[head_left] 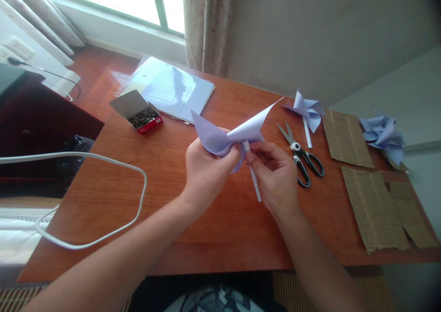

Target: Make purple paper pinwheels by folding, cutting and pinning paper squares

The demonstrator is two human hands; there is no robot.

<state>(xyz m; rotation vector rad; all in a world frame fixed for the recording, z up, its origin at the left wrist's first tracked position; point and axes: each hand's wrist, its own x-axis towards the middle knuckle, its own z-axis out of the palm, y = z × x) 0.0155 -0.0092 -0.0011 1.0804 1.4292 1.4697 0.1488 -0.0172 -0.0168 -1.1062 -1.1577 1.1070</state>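
Pinching the folded lilac paper pinwheel in my left hand, my right hand grips its white stick above the table.

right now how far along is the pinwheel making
Done: one finished pinwheel lies by the scissors. In hand: the left hand pinches the folded lilac paper while the right hand holds a white stick at its centre. Left: fixing them together; the box of pins sits open.

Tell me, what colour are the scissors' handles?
Black with white at the pivot; the scissors show only in the head view.
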